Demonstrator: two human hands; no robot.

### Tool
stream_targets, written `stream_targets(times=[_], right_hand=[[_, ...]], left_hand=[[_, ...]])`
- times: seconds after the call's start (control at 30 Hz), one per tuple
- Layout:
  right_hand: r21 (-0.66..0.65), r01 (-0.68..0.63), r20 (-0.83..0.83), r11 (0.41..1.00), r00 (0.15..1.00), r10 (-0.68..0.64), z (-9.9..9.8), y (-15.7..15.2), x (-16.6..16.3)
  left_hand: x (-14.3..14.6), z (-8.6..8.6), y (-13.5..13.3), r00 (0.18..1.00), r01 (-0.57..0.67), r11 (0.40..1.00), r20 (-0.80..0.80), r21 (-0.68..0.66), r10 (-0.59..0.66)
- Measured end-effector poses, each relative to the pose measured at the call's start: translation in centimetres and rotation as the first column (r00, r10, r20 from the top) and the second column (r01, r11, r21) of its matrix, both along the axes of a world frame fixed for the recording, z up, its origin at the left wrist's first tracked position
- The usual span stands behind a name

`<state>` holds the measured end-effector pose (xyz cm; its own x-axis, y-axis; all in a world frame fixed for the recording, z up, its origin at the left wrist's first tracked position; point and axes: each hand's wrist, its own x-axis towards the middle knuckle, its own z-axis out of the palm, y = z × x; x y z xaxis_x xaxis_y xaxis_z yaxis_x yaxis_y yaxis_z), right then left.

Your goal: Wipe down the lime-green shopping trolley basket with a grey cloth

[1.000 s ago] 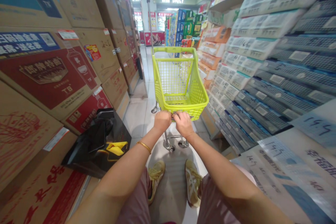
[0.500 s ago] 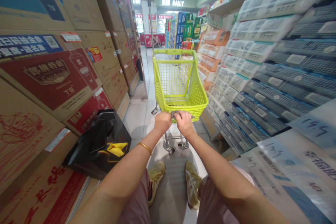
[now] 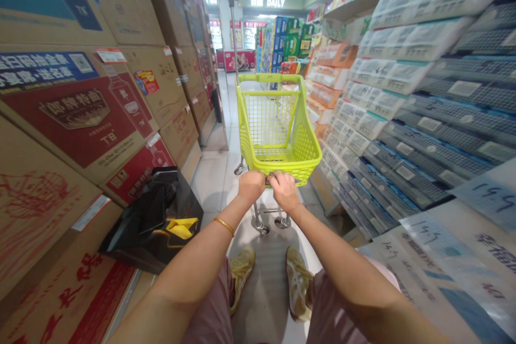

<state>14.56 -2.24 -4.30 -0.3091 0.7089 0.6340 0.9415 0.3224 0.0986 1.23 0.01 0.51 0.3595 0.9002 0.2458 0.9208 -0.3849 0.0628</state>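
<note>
A lime-green shopping cart (image 3: 278, 163) on metal legs with small wheels stands directly in front of me. Nothing lies in its basket. My left hand (image 3: 252, 185) is closed around the handle at the cart's near end. Close beside it, my right hand (image 3: 284, 191) also grips the handle, fingers wrapped over the top. The hands hide most of the handle. A gold bracelet (image 3: 223, 226) circles my left wrist. Both of my shoes (image 3: 299, 285) are on the floor behind the cart's wheels.
Stacked cartons (image 3: 80, 118) line the left side, with a black bag (image 3: 161, 220) beside them. On the right rise stacks of packaged tissue (image 3: 387, 80) and dark blue packs (image 3: 431, 123). The tiled aisle runs ahead to a red chest freezer (image 3: 236, 60).
The view has shifted very slightly, so the surroundings sit a little farther right. Both hands keep their hold on the cart handle.
</note>
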Motion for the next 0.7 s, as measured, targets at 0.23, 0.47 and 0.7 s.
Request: stream_targets(times=[0.23, 0.47, 0.7], right_hand=[[0.251, 0.002, -0.161, 0.968, 0.986, 0.04, 4.1, 0.2, 0.5], [0.084, -0.023, -0.059, 0.996, 0.998, 0.028, -0.2, 0.5, 0.3], [-0.103, -0.06, 0.116, 0.993, 0.991, 0.072, -2.9, 0.0, 0.3]], left_hand=[[0.0, -0.2, 0.3, 1.0, -0.012, 1.0, -0.013, -0.011, 0.011], [-0.1, -0.5, 0.1, 0.999, -0.036, 0.999, -0.03, 0.013, 0.036], [0.0, 0.2, -0.2, 0.999, -0.008, 1.0, -0.033, -0.018, 0.007]])
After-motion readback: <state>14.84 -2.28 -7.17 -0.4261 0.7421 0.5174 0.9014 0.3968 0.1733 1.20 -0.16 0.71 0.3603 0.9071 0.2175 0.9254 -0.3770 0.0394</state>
